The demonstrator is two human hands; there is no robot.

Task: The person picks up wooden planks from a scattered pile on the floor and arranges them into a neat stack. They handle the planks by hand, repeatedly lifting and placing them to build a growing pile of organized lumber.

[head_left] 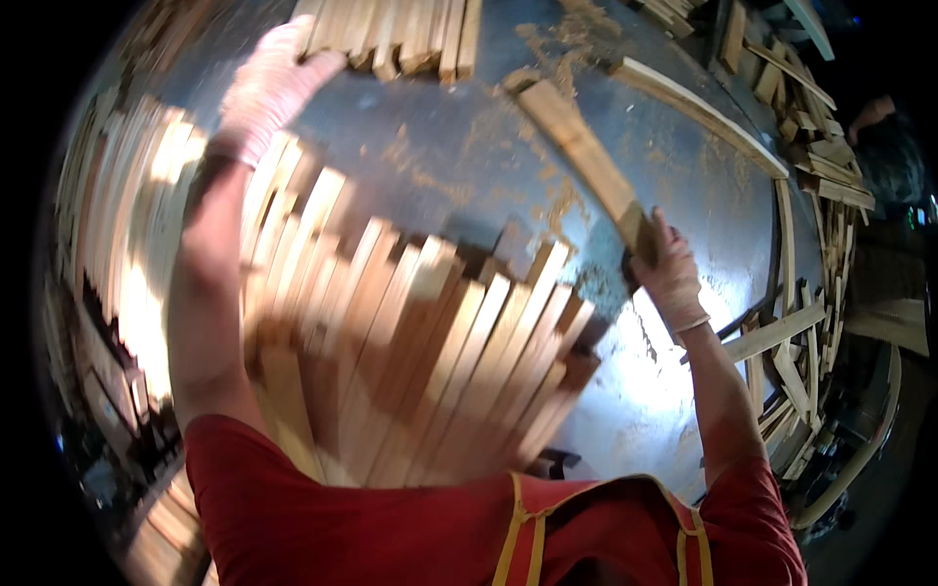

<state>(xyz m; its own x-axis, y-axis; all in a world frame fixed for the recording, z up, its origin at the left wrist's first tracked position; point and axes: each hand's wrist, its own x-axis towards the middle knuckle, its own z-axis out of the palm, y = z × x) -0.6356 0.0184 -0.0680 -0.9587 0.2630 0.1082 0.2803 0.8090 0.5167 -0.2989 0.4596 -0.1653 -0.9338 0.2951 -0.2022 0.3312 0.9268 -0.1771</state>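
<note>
Both gloved hands are raised on bare forearms: left hand (266, 86) outstretched, right hand (667, 269) fisted.

A grey metal table (449, 146) dusted with sawdust (562, 39) fills the view, glaring under bright light. Offcut wood strips (816, 127) pile along its right edge; surroundings are dark.

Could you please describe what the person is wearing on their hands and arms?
Both hands, left and right, wear thin, pale knit work gloves with snug cuffs at the wrists. The forearms are uncovered. Short red sleeves cover the upper arms, and yellow straps cross the red garment.
</note>
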